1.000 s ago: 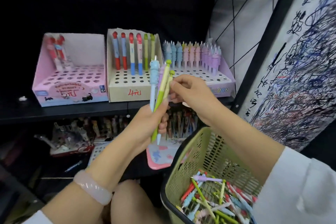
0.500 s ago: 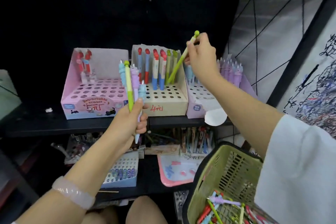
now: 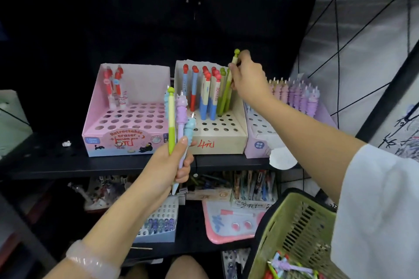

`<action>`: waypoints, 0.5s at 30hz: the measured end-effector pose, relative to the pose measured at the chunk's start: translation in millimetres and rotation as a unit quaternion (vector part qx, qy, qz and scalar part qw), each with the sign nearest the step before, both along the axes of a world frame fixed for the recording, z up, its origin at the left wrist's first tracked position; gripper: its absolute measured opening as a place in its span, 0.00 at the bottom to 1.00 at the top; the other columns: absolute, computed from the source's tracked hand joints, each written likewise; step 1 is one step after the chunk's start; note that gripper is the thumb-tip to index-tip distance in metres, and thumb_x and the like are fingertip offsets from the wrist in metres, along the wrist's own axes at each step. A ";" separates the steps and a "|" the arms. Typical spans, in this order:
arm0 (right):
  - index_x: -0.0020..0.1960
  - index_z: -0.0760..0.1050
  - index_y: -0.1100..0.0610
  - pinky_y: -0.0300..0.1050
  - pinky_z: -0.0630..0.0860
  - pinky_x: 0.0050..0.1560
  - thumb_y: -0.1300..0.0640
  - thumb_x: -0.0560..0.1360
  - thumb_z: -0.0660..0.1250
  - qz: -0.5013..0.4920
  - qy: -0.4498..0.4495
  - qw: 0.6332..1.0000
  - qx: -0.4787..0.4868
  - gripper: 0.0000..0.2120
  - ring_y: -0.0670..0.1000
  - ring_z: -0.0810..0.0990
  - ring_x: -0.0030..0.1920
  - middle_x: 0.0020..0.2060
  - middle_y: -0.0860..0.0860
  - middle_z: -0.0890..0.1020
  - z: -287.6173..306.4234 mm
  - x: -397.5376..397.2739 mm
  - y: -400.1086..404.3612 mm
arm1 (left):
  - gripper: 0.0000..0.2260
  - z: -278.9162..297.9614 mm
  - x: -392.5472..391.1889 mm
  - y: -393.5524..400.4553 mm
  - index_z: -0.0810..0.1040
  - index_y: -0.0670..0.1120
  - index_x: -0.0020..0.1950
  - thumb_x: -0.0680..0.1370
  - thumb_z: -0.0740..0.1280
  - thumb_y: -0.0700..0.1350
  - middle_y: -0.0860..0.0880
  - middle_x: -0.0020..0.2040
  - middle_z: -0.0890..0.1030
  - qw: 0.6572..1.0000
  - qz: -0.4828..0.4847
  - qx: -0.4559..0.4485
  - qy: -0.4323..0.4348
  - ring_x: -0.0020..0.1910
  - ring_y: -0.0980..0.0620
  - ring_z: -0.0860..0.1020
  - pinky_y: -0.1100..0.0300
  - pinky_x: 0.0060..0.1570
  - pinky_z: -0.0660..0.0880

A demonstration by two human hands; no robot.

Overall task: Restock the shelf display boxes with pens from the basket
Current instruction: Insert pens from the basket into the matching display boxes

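The right hand (image 3: 246, 79) pinches a green pen (image 3: 227, 85), near-upright, tip entering the back right of the beige display box (image 3: 217, 140); in front of that box, the left hand (image 3: 169, 165) grips several spare pens (image 3: 179, 118).

You can read "Retractable eraser" on the pink box (image 3: 127, 140); the cream box (image 3: 217, 142) carries a handwritten red "4".

Right hand (image 3: 246, 79) pinching green pen (image 3: 227, 88) over cream box (image 3: 229, 140), left hand (image 3: 167, 165) gripping pens (image 3: 179, 118)

Green pen (image 3: 227, 88) tilted in cream box (image 3: 226, 140)
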State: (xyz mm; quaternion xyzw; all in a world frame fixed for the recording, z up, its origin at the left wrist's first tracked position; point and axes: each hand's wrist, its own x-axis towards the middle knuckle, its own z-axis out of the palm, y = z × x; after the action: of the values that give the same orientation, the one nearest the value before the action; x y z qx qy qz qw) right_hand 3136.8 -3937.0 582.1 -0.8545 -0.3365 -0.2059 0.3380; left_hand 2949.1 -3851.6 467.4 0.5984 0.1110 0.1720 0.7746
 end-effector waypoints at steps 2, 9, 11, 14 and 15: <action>0.60 0.64 0.63 0.59 0.78 0.46 0.54 0.81 0.55 0.005 0.011 0.999 -0.029 0.13 0.61 0.81 0.42 0.44 0.61 0.80 -2.7 0.0 2.6 | 0.14 -1.1 0.1 0.5 0.74 0.43 0.58 0.80 0.56 0.51 0.53 0.27 0.69 1.000 0.002 0.000 -0.009 0.22 0.58 0.61 0.67 0.21 0.59; 0.51 0.70 0.60 0.45 0.74 0.38 0.53 0.79 0.61 0.003 0.000 0.999 -0.046 0.09 0.53 0.78 0.38 0.39 0.54 0.79 -20.1 -3.9 -3.4 | 0.19 0.2 -0.4 3.5 0.75 0.45 0.56 0.73 0.59 0.56 0.54 0.27 0.69 0.999 0.001 0.005 -0.038 0.22 0.58 0.62 0.67 0.21 0.60; 0.47 0.71 0.56 0.36 0.73 0.35 0.53 0.77 0.64 0.023 -0.019 0.996 0.089 0.07 0.45 0.74 0.33 0.32 0.46 0.76 -18.0 -16.5 -8.6 | 0.20 0.8 1.7 1.4 0.74 0.45 0.55 0.72 0.60 0.57 0.54 0.27 0.69 0.999 -0.010 0.020 -0.041 0.22 0.58 0.62 0.67 0.21 0.60; 0.41 0.75 0.52 0.24 0.67 0.32 0.49 0.76 0.65 0.140 0.058 0.986 0.069 0.09 0.38 0.71 0.30 0.31 0.42 0.74 -17.7 -43.7 -9.4 | 0.19 1.5 8.9 -7.2 0.72 0.45 0.50 0.71 0.60 0.59 0.54 0.27 0.68 0.997 -0.036 0.056 -0.034 0.22 0.58 0.62 0.67 0.22 0.60; 0.40 0.77 0.53 0.25 0.66 0.30 0.48 0.76 0.64 0.172 0.099 0.980 0.030 0.11 0.38 0.69 0.28 0.30 0.42 0.73 -19.8 -50.8 -10.0 | 0.18 1.8 11.9 -11.3 0.71 0.45 0.47 0.71 0.60 0.60 0.54 0.26 0.68 0.996 -0.044 0.068 -0.029 0.22 0.58 0.62 0.68 0.22 0.61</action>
State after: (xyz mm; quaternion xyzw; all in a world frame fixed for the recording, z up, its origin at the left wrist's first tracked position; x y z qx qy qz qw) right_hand 3086.0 -3947.0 562.3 -0.7892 -0.4374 -0.0693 0.4255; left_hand 2961.0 -3862.9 469.2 0.6489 0.0499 0.1624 0.7417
